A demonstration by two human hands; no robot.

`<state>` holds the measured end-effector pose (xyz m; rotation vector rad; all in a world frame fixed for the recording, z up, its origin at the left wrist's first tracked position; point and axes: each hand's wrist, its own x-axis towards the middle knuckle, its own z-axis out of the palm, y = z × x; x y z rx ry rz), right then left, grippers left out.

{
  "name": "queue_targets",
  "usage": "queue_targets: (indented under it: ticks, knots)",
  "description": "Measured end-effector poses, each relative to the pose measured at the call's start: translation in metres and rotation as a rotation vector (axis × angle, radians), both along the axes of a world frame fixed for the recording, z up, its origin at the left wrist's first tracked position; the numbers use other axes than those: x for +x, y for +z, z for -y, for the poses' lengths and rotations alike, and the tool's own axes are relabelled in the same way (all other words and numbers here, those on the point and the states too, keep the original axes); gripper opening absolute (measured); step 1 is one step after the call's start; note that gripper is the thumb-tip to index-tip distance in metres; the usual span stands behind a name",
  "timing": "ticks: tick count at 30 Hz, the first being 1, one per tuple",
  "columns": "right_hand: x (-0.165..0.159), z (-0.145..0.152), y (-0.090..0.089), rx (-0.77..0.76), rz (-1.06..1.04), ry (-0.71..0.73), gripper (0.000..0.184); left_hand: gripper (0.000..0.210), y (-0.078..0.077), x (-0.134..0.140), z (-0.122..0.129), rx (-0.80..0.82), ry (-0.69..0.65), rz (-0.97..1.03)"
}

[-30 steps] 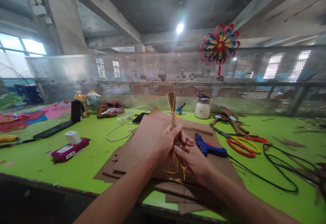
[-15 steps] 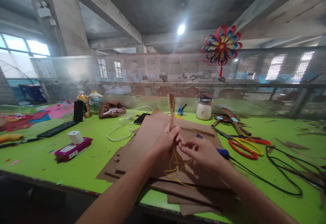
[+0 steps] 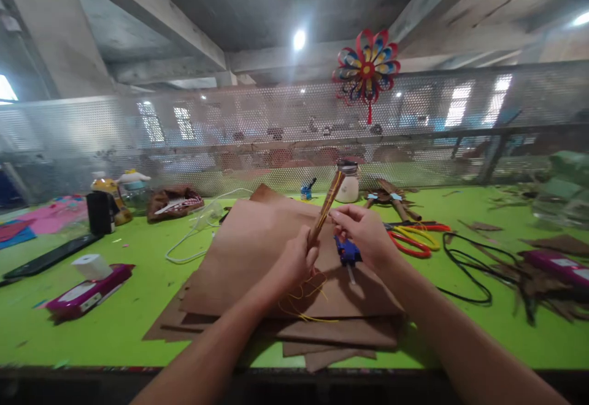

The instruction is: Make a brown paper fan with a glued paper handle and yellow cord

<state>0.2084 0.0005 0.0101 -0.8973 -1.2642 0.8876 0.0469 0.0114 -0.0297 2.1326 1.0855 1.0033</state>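
Note:
My left hand (image 3: 299, 258) is wrapped round the lower part of a rolled brown paper tube (image 3: 326, 205), which tilts up to the right. Yellow string (image 3: 339, 179) runs along the tube. More of it hangs in loose loops below my left hand, over stacked brown cardboard sheets (image 3: 230, 258). Close to the tube's right side, my right hand (image 3: 363, 233) has thumb and forefinger pinched together; what they hold is too small to make out. Just below my right hand, a blue glue gun (image 3: 348, 250) lies on the cardboard, partly hidden by the hand.
Red and yellow-handled scissors (image 3: 414, 238) and a black cord (image 3: 464, 297) lie to the right. A glass jar (image 3: 348, 185) and small blue bottle (image 3: 306, 192) stand behind. At left are a purple power bank-like box (image 3: 92, 291), white cable (image 3: 184, 261) and black phone-like object (image 3: 100, 213).
The view has swung right. The tube has gone from upright to leaning right. My right hand has risen from beside my left fingers to the tube's upper part, uncovering more of the glue gun.

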Motion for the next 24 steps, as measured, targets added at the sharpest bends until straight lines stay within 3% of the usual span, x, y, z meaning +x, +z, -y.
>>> queue_targets:
  ticks: [6,12,18,24]
  knots:
    - [-0.002,0.001,0.002,-0.054,-0.086,0.017,0.021,0.002,0.013,0.004,0.014,0.247,0.155,-0.260]
    - [-0.004,0.004,0.002,-0.087,-0.143,0.034,0.021,0.002,0.016,0.005,0.017,0.316,0.209,-0.323]
    - [-0.002,0.007,0.004,-0.155,-0.233,0.103,0.022,0.002,0.006,0.004,0.011,0.288,0.184,-0.220]
    - [-0.001,0.008,0.005,-0.178,-0.267,0.181,0.025,0.002,-0.005,0.000,0.001,0.132,0.090,-0.127]
